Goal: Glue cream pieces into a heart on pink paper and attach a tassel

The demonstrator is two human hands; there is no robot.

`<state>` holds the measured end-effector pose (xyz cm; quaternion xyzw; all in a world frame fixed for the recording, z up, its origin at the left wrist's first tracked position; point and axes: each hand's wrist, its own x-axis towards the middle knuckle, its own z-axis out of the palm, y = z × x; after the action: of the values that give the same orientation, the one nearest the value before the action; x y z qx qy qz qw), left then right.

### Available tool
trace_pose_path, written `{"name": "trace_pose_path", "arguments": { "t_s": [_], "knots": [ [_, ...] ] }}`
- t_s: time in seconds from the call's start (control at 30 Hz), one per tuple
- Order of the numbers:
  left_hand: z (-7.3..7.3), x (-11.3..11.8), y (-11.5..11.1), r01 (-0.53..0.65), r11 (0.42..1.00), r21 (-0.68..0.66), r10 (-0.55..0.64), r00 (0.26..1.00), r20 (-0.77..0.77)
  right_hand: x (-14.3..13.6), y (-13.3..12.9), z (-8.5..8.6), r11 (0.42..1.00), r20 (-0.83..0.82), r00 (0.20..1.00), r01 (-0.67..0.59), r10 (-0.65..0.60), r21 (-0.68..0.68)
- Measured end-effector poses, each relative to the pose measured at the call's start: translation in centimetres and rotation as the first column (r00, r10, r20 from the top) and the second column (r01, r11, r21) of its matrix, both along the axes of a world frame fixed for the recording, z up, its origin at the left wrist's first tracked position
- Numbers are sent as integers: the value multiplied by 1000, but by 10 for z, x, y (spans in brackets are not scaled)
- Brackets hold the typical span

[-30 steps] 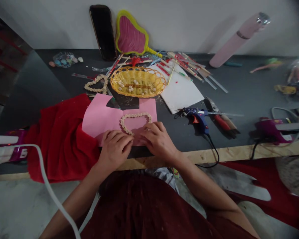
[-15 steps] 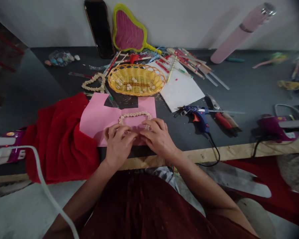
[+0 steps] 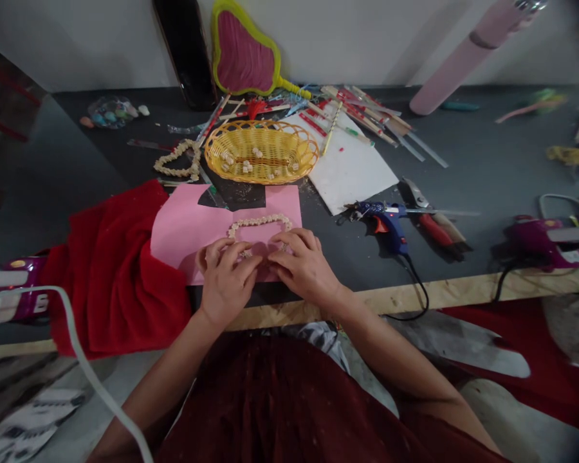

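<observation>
On our grey table (image 3: 502,154), pink paper (image 3: 188,222) lies by the front edge, presumably for easy reach; our left hand (image 3: 226,276) and right hand (image 3: 303,267) curl over the beaded outline (image 3: 258,221) on it, perhaps steadying it, though whether either grips we cannot tell.

Touching a knobbly beige frame (image 3: 260,221) with left hand (image 3: 228,275) and right hand (image 3: 305,262) on pink paper (image 3: 186,222), near yellow basket (image 3: 273,143)

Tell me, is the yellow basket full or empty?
Nearly empty: the yellow basket holds only a few small pale pieces, scattered about, with much of its woven inside showing bare.
</observation>
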<state>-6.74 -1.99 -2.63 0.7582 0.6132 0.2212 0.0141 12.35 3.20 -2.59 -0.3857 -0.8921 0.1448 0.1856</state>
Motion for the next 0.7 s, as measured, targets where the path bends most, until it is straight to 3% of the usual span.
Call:
{"name": "trace_pose_path", "arguments": {
  "t_s": [0.47,0.7],
  "knots": [
    [7,-2,2,10,1000,-27,-11,1000,-5,0,0,-2,1000,-28,1000,0,0,-7],
    [4,-1,4,36,999,-34,-37,999,-19,1,0,-2,1000,-37,999,-1,1,6]
  ]
}}
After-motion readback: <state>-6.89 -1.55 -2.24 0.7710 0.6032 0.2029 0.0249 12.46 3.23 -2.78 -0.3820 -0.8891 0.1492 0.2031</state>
